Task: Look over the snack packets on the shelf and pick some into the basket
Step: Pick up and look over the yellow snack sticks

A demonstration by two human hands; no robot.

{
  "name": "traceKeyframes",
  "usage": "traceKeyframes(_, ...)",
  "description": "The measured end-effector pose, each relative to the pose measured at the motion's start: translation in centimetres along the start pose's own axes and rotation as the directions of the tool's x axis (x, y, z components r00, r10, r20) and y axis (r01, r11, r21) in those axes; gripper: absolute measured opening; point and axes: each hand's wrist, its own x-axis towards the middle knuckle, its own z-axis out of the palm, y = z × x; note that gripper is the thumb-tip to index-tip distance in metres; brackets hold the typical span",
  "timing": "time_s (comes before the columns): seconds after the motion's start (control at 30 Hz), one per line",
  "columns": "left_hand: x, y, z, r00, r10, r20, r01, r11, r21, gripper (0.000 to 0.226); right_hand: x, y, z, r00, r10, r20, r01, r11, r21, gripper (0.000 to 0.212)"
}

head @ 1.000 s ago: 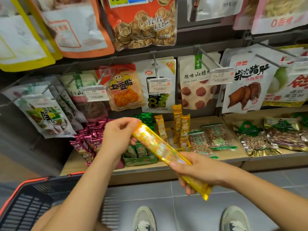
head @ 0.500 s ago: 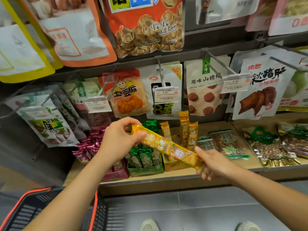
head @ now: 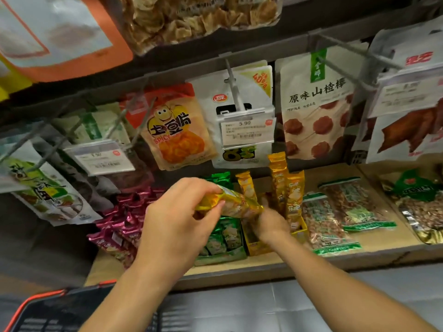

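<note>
— Now, where is the yellow packet (head: 236, 207) heading?
— Up to the shelf (head: 383, 243). It is hovering over the yellow display box (head: 257, 248), no longer being read down over the floor.
— And the hands?
— The left hand (head: 177, 224) is pinching the near end. The right hand (head: 272, 225) is reaching at the far end with its fingers hidden, so I cannot tell its grip.
— Going back, then?
— Probably. The basket (head: 28, 305) is waiting low on the left.

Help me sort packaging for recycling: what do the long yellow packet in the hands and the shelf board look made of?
Long yellow snack packet: thin plastic film, probably metallised; glossy glints, crumpled where the left hand pinches it.
Tan shelf board: matt, looks like wood or laminated board; blur leaves it open.
</note>
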Motion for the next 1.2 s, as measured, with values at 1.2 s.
traceKeyframes(1.2, 5.5, 0.7, 15.1, 0.826, -0.229, 0.514, 0.029, 0.93, 0.368, 0.029, -14.9, 10.3, -0.1, 0.968, 0.224, -0.113, 0.001, 0.446, 0.895, 0.033)
